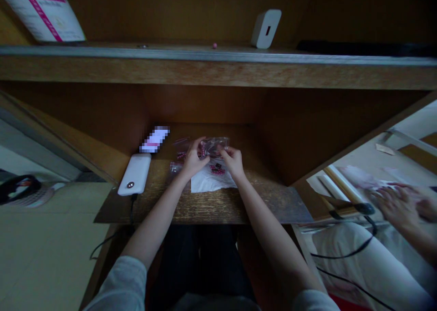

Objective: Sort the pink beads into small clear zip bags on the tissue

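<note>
My left hand [193,158] and my right hand [233,159] are both closed on a small clear plastic bag [214,146] with pink beads inside, held just above the wooden desk [211,206]. Below the bag lies a white sheet [209,180] with a little heap of pink beads [217,168] on it. More small clear bags [180,154] with pink beads lie just left of my left hand.
A white power bank [135,173] with a cable lies at the desk's left, a phone [154,139] behind it. The shelf [218,65] above carries a white device [266,28] and a pink-and-white box [43,9]. Another person's hands [401,202] work at the right.
</note>
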`<move>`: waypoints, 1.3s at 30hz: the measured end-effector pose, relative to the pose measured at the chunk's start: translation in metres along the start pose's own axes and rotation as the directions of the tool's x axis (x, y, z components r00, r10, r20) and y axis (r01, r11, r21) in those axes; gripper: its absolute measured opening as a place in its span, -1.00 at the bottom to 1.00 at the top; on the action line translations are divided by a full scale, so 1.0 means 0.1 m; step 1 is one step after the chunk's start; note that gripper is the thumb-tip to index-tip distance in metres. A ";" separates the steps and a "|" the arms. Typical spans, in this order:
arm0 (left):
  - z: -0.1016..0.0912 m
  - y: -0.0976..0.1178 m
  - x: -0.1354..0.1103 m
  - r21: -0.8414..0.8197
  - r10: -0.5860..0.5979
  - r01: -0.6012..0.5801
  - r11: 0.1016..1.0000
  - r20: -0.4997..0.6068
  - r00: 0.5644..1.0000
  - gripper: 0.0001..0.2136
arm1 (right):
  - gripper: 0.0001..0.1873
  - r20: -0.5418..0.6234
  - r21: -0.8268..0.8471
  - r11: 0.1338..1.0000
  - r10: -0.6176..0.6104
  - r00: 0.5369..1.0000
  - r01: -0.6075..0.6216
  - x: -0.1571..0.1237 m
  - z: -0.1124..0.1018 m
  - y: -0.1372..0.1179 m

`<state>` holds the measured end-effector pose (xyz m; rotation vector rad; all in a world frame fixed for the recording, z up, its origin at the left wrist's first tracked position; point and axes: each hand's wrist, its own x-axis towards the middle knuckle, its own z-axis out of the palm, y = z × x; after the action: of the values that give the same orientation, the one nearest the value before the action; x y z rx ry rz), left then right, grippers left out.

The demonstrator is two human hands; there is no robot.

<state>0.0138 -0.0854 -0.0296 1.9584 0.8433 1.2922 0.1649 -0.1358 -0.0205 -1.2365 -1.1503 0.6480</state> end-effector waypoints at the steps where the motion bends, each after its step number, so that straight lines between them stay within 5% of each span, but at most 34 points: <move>1: 0.01 0.00 0.00 -0.049 -0.005 0.006 0.999 0.012 1.000 -0.38 | -0.61 -0.015 -0.002 1.000 0.003 1.000 -0.003 0.00 0.00 0.01; 6: 0.02 0.05 0.02 -0.230 -0.063 0.069 0.971 0.035 0.997 -0.47 | -0.62 -0.003 0.078 0.997 0.008 1.000 -0.008 0.01 0.01 0.03; 13: -0.01 0.11 0.02 -0.389 -0.112 0.118 0.914 0.037 0.993 -0.37 | -0.56 0.057 0.340 0.914 0.215 0.975 -0.221 0.01 0.02 -0.01; 20: -0.04 0.20 0.03 -0.547 -0.171 0.198 0.813 0.101 0.980 -0.50 | -0.58 0.198 0.465 0.793 0.339 0.920 -0.393 0.01 0.02 -0.03; 26: -0.08 0.23 0.04 -0.665 -0.218 0.259 0.700 0.147 0.965 -0.59 | -0.69 0.245 0.564 0.695 0.375 0.894 -0.446 0.01 0.00 -0.03; 39: -0.09 0.26 0.02 -0.684 -0.218 0.305 0.662 0.214 0.952 -0.60 | -0.70 0.254 0.552 0.710 0.357 0.899 -0.438 0.01 0.00 -0.02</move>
<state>0.0107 -0.0978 -0.0052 1.2114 0.4327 1.0894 0.1645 -0.1352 -0.0187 -0.8898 -0.6748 1.3301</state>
